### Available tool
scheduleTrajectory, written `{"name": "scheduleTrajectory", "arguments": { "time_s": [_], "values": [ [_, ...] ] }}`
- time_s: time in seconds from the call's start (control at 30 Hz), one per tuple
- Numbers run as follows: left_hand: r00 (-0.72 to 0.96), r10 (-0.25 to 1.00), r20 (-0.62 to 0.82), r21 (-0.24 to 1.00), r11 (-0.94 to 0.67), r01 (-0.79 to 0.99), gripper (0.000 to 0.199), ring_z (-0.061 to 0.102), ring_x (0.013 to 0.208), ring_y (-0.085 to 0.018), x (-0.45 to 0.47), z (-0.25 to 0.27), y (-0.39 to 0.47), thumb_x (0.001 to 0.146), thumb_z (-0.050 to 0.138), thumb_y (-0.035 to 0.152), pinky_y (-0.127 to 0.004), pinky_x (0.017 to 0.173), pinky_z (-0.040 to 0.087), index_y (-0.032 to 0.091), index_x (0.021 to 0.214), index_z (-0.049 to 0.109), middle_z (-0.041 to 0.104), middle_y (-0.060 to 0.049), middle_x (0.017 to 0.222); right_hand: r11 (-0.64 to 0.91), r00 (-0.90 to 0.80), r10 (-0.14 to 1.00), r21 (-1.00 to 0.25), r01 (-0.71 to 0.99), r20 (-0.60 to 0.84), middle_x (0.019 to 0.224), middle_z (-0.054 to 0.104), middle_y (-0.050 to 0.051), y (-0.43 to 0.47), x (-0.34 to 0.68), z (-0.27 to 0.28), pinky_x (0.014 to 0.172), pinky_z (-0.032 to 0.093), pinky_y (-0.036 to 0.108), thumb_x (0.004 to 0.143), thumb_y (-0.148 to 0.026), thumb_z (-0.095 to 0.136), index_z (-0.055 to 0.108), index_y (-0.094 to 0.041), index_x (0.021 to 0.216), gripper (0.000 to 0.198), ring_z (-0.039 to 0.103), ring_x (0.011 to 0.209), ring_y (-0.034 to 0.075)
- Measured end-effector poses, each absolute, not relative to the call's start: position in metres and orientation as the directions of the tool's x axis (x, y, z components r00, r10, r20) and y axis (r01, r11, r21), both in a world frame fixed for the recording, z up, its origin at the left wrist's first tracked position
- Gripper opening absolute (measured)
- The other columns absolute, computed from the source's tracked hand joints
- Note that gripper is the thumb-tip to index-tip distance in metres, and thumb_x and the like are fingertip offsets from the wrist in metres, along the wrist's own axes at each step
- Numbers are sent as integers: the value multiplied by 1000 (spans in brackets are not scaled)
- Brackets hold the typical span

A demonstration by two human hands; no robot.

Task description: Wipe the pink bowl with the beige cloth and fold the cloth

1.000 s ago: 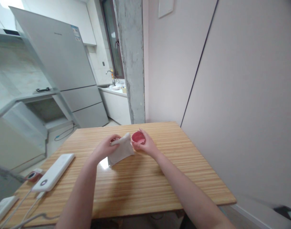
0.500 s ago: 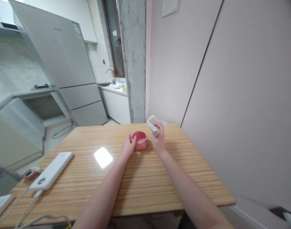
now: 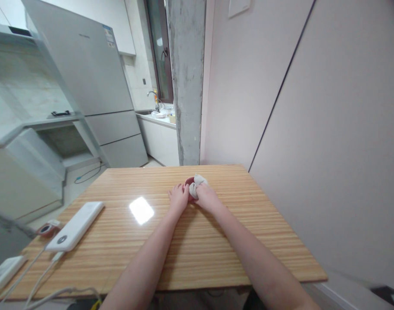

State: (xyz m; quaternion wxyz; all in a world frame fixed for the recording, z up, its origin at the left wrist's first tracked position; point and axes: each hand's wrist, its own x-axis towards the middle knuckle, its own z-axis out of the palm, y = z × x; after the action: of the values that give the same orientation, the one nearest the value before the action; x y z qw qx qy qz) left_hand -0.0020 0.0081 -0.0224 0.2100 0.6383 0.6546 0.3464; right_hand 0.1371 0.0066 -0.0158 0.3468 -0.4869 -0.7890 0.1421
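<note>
A pink ashtray [image 3: 189,181] sits on the wooden table [image 3: 242,241], near its far edge. My left hand [image 3: 179,197] grips its left side, thumb toward the rim. In my right hand [image 3: 206,196] is a crumpled light grey cloth [image 3: 200,179], pressed into the ashtray's bowl. Cloth and fingers cover most of the ashtray, so only its back left rim and a little of the front show.
On the table's left lie a white power bank [image 3: 76,226] with a cable plugged in, a small reddish round-faced object [image 3: 47,229] and a white power strip [image 3: 6,272]. A plain wall [image 3: 339,142] rises along the right. Behind stand a fridge [image 3: 83,64] and a concrete pillar [image 3: 189,82].
My right hand has come down and left, bringing the cloth from beside the ashtray into it. My left hand stays on the ashtray. The whole view has shifted slightly.
</note>
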Motion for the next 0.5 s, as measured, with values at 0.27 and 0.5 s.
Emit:
{"name": "scheduleTrajectory", "arguments": {
  "time_s": [0.27,0.5],
  "values": [
    [-145,986,87,967,-119,-226,70,56,119,-17,29,-28,8,91,46,37,-30,96,48,27,148,5,46,-11,142,398,-223,881,-403,824,416,98,64,14,-7,123,-11,79,49,37,81,-19,59,68,-18,92,14,56,96,27],
    [-310,936,167,985,-175,1,52,58,113,-19,3,-22,10,91,43,42,-30,94,49,19,137,33,55,-11,131,571,-403,808,-402,716,429,100,64,11,-7,119,-9,87,46,33,82,-14,56,64,-15,104,24,53,101,23]
  ]
}}
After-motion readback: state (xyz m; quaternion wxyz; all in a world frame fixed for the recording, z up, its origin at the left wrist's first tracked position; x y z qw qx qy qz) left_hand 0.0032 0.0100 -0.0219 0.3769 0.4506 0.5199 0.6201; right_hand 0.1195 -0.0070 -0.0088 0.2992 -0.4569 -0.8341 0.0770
